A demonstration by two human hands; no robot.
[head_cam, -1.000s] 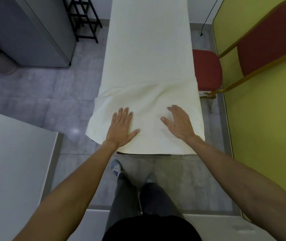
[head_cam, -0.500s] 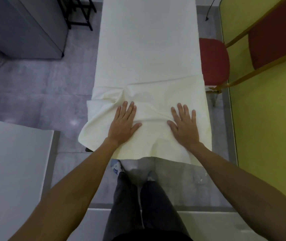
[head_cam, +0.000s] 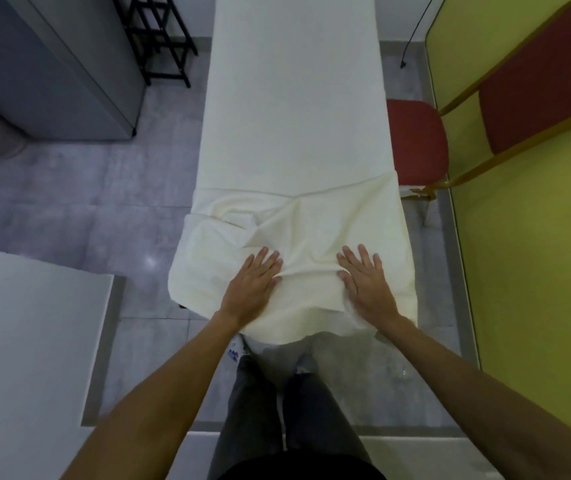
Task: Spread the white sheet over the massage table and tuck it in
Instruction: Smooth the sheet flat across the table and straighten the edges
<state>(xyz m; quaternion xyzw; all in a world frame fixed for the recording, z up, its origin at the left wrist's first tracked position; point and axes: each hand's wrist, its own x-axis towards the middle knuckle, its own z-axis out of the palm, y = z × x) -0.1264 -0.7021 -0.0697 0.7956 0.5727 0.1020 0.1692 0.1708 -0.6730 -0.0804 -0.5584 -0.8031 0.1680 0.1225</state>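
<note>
The white sheet covers the long massage table, which runs away from me; the table itself is hidden under it. At the near end the sheet is doubled back and rumpled, with creases running between my hands and its edge hanging over the end. My left hand lies flat on the sheet, fingers straight and pointing away. My right hand lies flat beside it, palm down, with the cloth bunched up against its thumb side.
A red chair stands tight against the table's right side, next to a yellow-green wall. A grey cabinet and a black rack stand at the back left. A white surface is at my left. My legs are at the table's end.
Both hands have slid toward me along the sheet and come closer together. The sheet's near end has been dragged over the table's end and more creases have formed between the hands.
</note>
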